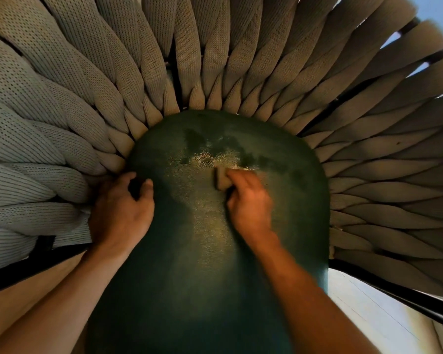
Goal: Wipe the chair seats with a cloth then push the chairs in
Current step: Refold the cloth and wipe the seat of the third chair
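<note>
Head view: dark green chair seat [202,251], ringed by a woven beige rope backrest [87,85]; darker damp patches toward the rear. Right hand [248,203] grips a small beige cloth [221,178], pressed on the seat's middle. Left hand [120,210] curls round the seat's left edge.

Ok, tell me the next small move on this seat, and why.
Probably sweep the cloth forward toward the back of the green seat. The right hand grips the cloth mid-seat, and dark patchy marks lie just beyond it near the woven backrest. The left hand grips the seat's left edge, apparently steadying the chair.
</note>
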`<action>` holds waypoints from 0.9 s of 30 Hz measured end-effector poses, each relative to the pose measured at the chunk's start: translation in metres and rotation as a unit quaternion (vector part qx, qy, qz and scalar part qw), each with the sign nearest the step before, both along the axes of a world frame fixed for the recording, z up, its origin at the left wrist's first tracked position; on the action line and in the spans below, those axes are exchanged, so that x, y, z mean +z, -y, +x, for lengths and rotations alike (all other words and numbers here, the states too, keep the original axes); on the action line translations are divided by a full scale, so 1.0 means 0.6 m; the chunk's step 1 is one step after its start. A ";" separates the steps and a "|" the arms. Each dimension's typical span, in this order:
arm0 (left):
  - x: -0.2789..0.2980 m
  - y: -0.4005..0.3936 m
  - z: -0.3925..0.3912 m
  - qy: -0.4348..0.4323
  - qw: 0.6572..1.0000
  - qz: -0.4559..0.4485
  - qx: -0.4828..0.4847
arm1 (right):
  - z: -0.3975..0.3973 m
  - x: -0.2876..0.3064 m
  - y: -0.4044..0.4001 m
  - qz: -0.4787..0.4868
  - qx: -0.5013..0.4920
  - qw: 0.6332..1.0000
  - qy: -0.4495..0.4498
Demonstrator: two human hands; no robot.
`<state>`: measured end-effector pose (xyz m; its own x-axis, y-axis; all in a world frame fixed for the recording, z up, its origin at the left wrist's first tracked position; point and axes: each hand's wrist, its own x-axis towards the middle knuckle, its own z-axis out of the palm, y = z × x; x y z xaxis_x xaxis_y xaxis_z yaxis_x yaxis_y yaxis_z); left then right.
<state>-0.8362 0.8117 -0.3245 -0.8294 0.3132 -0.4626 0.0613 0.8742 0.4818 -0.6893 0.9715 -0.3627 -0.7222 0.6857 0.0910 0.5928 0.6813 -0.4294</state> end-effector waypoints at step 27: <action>-0.013 -0.025 -0.019 -0.067 0.998 0.000 0.015 | -0.036 -0.007 -0.014 -0.065 -0.036 0.996 -0.040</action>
<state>-0.8474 0.8270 -0.3324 -0.8924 0.2883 -0.3471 0.0996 0.8762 0.4715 -0.7110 0.9797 -0.3672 -0.6655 0.7445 0.0525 0.5983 0.5742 -0.5588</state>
